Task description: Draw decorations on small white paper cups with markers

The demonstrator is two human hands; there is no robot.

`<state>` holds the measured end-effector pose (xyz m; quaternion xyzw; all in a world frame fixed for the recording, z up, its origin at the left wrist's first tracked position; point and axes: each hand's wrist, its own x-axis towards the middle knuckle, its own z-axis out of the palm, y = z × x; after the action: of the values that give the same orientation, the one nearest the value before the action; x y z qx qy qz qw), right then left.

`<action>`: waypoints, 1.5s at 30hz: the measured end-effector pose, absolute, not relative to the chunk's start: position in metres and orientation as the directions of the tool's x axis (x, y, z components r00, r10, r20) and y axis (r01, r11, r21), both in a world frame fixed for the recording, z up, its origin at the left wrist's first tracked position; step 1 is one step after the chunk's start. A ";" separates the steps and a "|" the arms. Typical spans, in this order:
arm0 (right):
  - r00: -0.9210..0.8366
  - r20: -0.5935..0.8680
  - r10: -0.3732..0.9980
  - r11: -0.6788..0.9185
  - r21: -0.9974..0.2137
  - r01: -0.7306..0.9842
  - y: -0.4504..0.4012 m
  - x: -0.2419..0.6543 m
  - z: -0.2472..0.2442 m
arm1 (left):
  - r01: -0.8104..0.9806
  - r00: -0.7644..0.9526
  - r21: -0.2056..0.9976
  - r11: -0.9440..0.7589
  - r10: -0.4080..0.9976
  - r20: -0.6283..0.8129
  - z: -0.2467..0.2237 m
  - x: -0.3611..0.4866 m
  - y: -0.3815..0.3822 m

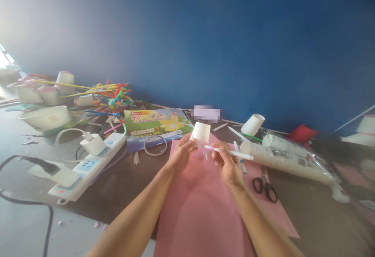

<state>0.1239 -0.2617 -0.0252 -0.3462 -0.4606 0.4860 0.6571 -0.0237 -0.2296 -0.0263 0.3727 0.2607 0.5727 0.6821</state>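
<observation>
A white paper cup (200, 132) with faint pink and blue marks is held by my left hand (182, 153), its narrower end up. My right hand (227, 163) grips a white marker (238, 155), whose pinkish tip end points left at the cup's lower right edge. Whether the tip touches the cup I cannot tell. Both hands are above pink paper sheets (202, 210). Black-handled scissors (265, 188) lie on the paper to the right of my right hand. Another marker (243, 165) with blue parts lies just behind that hand.
Stacked cups in plastic (287, 163) lie at the right, near a loose cup (253, 124). A coloured-paper pack (155, 122) lies behind my left hand. Left are a power strip (90, 167) with cables, a bowl (45, 117) and coloured pipe cleaners (117, 95). A blue wall (219, 46) stands behind.
</observation>
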 end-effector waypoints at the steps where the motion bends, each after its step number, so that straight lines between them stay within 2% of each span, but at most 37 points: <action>1: 0.099 0.268 0.958 0.285 -0.906 -0.314 -0.262 0.124 -0.025 | -0.589 0.212 0.806 0.062 0.974 0.080 -0.028 -0.024 -0.229; 13: 0.141 0.275 0.951 0.304 -0.917 -0.257 -0.260 0.125 -0.026 | -0.579 0.229 0.813 0.060 0.969 0.091 -0.029 -0.023 -0.229; 45: 0.126 0.253 0.959 0.278 -0.924 -0.262 -0.262 0.123 -0.026 | -0.562 0.204 0.825 0.057 0.976 0.071 -0.030 -0.022 -0.229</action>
<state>0.1233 -0.2618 -0.0263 -0.3750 -0.4652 0.4696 0.6500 -0.0217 -0.2294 -0.0299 0.3831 0.2707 0.5699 0.6747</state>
